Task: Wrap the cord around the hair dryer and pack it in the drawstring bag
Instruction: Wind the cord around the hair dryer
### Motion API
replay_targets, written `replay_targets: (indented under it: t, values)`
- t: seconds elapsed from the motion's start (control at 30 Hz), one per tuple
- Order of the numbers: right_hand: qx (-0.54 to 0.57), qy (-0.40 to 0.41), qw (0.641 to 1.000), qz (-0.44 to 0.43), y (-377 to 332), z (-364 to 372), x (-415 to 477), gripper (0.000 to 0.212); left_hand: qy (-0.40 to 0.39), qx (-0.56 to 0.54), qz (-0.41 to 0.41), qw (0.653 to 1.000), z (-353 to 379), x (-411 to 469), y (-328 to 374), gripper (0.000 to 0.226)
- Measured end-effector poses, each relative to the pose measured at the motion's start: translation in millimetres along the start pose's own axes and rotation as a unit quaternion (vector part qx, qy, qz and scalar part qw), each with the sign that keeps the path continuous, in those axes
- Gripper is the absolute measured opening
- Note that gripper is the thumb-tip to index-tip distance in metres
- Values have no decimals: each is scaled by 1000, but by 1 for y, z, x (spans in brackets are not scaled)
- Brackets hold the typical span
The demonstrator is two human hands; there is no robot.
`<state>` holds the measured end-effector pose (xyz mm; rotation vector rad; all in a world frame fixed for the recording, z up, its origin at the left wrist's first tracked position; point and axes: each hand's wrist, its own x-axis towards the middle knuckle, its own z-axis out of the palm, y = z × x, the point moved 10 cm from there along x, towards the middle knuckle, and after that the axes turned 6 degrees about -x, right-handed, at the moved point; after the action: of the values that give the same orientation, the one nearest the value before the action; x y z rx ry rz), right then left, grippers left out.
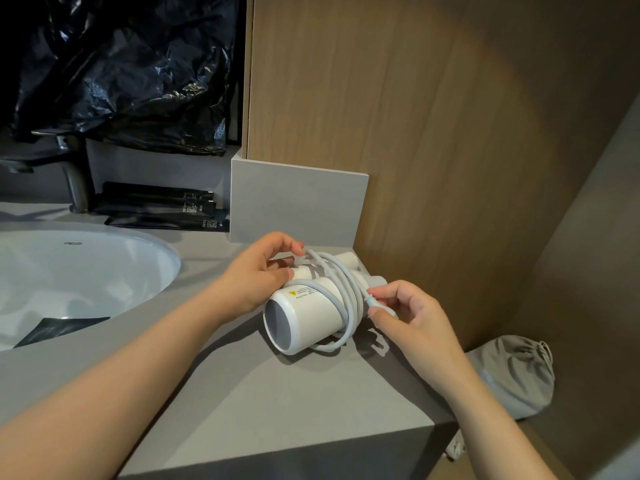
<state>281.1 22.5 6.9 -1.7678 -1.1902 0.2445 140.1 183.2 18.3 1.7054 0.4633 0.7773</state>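
Observation:
A white hair dryer (304, 317) lies on its side on the grey counter (277, 410), its round grey end facing me. Several turns of white cord (341, 282) run around its body and folded handle. My left hand (256, 275) grips the dryer's handle end and holds a loop of cord with its fingers. My right hand (405, 317) pinches the cord's plug end at the dryer's right side. The grey drawstring bag (512, 372) lies crumpled on a lower wooden surface to the right, beyond the counter's edge.
A white sink basin (86, 271) is set in the counter at left, a dark packet (59, 329) on its rim. Behind it stand a dark faucet (74, 168), black tubes (159, 209) and a black plastic bag (131, 74). A wooden wall panel (433, 133) rises right behind the dryer.

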Motion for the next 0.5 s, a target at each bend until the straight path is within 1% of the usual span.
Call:
replay_targets:
  t: [0.2, 0.23, 0.27, 0.33, 0.37, 0.43, 0.5]
  values:
    - [-14, 10, 1000, -6, -7, 1, -7, 14, 21, 21, 6, 1000, -3, -1, -1, 28]
    - [-45, 16, 999, -19, -11, 1, -8, 13, 22, 37, 4, 999, -4, -1, -2, 31]
    - [-106, 28, 993, -41, -18, 1, -9, 12, 18, 52, 1, 998, -5, -1, -3, 35]
    - [-252, 44, 961, -107, -37, 2, -12, 15, 6, 66, -6, 998, -5, -3, -3, 39]
    - [-305, 41, 942, -133, -46, 3, -15, 20, 1, 71, -8, 997, -5, -4, -2, 39]
    - [-358, 17, 923, -142, -56, 2, -20, 33, -7, 92, -8, 996, -3, -6, 3, 36]
    - [-385, -9, 914, -128, -58, -4, -25, 47, -11, 129, -2, 992, -2, -10, 11, 32]
